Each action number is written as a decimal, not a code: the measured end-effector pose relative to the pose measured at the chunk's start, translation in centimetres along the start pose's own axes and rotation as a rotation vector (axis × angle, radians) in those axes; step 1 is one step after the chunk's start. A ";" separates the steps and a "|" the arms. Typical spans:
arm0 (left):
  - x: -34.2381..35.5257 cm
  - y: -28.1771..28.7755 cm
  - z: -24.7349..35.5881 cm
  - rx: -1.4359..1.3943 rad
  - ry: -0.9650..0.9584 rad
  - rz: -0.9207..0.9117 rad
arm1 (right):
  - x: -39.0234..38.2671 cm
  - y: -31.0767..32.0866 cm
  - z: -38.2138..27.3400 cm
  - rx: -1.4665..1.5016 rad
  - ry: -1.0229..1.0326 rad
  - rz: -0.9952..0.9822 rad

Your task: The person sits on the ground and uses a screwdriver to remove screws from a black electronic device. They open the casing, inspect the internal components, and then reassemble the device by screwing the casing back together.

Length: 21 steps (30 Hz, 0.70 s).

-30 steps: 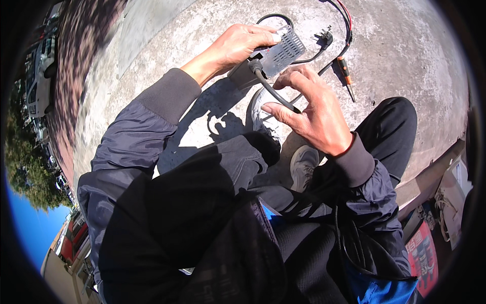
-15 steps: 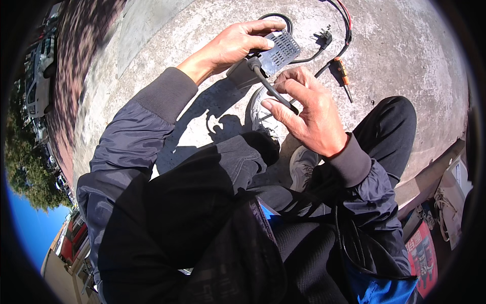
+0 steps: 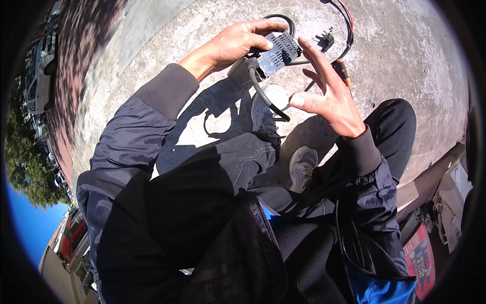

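Observation:
My left hand point(image 3: 235, 44) grips a metal box with a slotted, vented casing point(image 3: 276, 62), its thumb on the top face and fingers over the far edge. A thick dark cable point(image 3: 259, 87) comes out of the box's near end and curves down over my shoe. My right hand point(image 3: 330, 96) is raised to the right of the box, fingers stretched and thumb apart, with nothing in its grasp. Its thumb is near the cable's bend, and its fingertips are close to the box's right edge. Whether they touch it I cannot tell.
Beyond the right hand lie a black plug point(image 3: 325, 39) on its lead, a red and black wire point(image 3: 349, 23) and an orange-handled screwdriver point(image 3: 342, 72) on the concrete. My shoes point(image 3: 305, 161) are below the hands. A red package point(image 3: 420, 258) stands at the lower right.
My right hand has let go of the cable, opened and moved right. The cable now hangs in a looser curve. My left hand keeps its hold on the box.

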<state>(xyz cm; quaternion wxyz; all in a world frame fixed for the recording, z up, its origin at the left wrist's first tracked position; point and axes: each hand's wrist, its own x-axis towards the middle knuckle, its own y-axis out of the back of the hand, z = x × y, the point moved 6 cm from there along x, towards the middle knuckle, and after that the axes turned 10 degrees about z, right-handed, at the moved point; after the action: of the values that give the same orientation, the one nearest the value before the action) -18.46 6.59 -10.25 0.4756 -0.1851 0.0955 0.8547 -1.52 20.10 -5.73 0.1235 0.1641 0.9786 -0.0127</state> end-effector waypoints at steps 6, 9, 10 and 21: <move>-0.4 -0.7 -0.1 -0.046 0.001 -0.041 | 1.8 -1.9 2.0 -0.320 0.212 0.110; -1.0 -0.4 -0.5 -0.062 -0.001 -0.012 | 1.7 -3.0 3.0 -0.310 0.219 0.134; -1.4 -0.1 -0.4 -0.075 -0.007 -0.001 | 1.6 -3.0 2.9 -0.328 0.234 0.160; -9.7 0.7 5.1 0.698 -0.525 0.219 | 1.3 -3.4 3.1 -0.373 0.216 0.288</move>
<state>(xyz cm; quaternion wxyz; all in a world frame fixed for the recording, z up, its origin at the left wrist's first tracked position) -15.55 0.41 -1.62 0.4243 0.2209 0.2731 0.8346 -3.06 17.04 -9.06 0.0471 0.2764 0.9381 0.2033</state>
